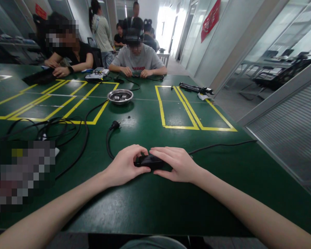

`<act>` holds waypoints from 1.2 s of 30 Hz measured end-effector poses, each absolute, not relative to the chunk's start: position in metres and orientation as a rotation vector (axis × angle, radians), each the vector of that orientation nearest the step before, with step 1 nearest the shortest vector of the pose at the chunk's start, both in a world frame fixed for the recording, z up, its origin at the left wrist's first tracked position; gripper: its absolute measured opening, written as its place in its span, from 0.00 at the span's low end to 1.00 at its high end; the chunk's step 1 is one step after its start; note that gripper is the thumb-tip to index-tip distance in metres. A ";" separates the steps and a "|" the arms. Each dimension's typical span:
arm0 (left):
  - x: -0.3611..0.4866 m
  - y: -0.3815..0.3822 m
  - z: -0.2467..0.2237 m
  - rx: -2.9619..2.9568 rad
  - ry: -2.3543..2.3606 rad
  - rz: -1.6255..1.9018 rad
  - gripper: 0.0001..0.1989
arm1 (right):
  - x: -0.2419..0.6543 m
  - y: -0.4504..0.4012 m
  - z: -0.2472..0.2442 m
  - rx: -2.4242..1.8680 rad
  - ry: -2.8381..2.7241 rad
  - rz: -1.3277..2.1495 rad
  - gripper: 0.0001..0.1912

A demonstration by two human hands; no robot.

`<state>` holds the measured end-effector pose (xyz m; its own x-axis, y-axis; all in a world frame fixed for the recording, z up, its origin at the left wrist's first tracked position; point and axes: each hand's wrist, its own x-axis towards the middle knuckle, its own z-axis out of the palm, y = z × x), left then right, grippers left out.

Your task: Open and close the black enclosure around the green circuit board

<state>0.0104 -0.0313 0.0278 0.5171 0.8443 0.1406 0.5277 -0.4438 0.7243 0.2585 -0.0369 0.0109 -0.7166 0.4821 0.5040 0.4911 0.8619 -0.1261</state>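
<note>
A black power adapter [152,162] lies low over the green table in front of me, gripped from both sides. My left hand [126,164] curls its fingers and thumb around the left end. From the right, my right hand [177,162] holds the other end, fingers across the top and thumb along the near side. A thick black cord with a mains plug [115,125] runs down behind my left hand, where its end is hidden. Beyond my right hand, a thinner black cable [223,144] stretches right across the table.
Ahead stands a metal bowl [120,97] with small metal parts. Looped black cables [59,129] and a blurred-out object [20,173] lie left. A black folded item [195,88] sits far right, beyond yellow tape [180,127]. Two people work across the green table [150,207].
</note>
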 end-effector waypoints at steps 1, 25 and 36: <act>0.010 -0.032 0.027 2.206 1.103 0.663 0.16 | 0.259 -0.036 0.010 -0.741 -2.485 0.064 0.20; 0.009 -0.031 0.020 2.479 0.928 0.644 0.09 | 0.260 -0.036 0.009 -0.730 -2.568 0.275 0.24; 0.003 -0.029 0.022 2.563 0.983 1.076 0.18 | 0.284 -0.017 0.010 -1.139 -2.587 -0.067 0.27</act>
